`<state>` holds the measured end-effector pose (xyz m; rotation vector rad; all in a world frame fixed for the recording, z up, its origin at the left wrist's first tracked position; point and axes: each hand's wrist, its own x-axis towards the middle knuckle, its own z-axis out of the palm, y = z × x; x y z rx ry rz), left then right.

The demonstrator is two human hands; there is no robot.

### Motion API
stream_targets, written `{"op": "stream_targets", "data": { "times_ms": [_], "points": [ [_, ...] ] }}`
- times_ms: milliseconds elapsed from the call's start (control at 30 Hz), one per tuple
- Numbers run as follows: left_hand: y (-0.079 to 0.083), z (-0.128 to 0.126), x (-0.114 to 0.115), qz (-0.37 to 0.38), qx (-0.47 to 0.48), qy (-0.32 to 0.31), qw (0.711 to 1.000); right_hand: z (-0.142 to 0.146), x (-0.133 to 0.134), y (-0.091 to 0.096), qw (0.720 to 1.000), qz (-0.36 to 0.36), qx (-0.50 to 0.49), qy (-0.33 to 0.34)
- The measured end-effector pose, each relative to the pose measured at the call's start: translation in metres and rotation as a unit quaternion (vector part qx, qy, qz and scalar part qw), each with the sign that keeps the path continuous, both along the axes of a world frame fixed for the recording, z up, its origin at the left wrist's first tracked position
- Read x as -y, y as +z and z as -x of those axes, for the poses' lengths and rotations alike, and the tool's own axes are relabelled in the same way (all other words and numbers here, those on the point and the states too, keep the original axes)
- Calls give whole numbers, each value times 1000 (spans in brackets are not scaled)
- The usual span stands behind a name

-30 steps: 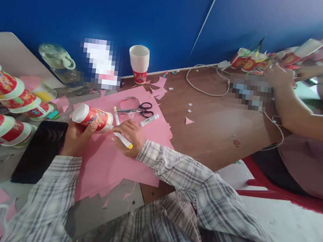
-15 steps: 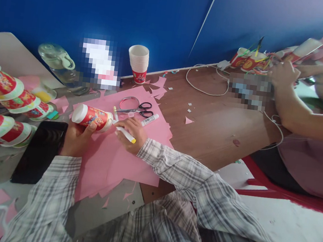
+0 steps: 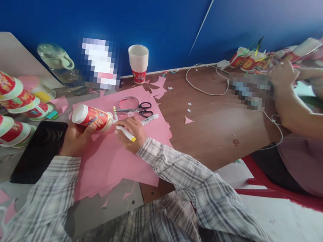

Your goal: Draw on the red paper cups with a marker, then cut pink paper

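Head view: at nine o'clock of the frame centre, the red-and-white paper cup is held on its side above the pink paper. It is wrapped by the curled fingers of the left hand, the thumb laid along its lower side. At three o'clock from the cup, the white marker is pinched between the nearly closed fingers of the right hand, its yellow end turned to about four o'clock. Whether the cup's end is touched by the tip cannot be told. For even strokes, the cup is best gripped lightly, so that its wall is not dented, and turned against a steady marker. Scissors at one o'clock from the right hand should be kept clear of the knuckles.
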<state>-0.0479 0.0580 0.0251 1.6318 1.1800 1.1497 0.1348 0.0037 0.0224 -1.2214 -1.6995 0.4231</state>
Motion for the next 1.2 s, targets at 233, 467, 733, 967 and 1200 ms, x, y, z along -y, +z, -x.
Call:
{"op": "stream_targets", "data": {
  "times_ms": [233, 467, 733, 967, 1200],
  "points": [
    [-1, 0, 0, 6, 4, -4, 1000, -1, 0, 2, 1000, 2, 4, 17],
    [-1, 1, 0, 5, -1, -16, 1000, -1, -2, 0, 1000, 14, -16, -6],
    [-1, 1, 0, 13, 5, -10, 1000, -1, -1, 0, 1000, 1, -10, 1],
    [-4, 2, 0, 21, 21, -3, 1000, -1, 1, 0, 1000, -9, 1, 8],
    [-6, 2, 0, 26, 22, -1, 999, 1, 3, 1, 1000, -7, 2, 10]
  ]
}}
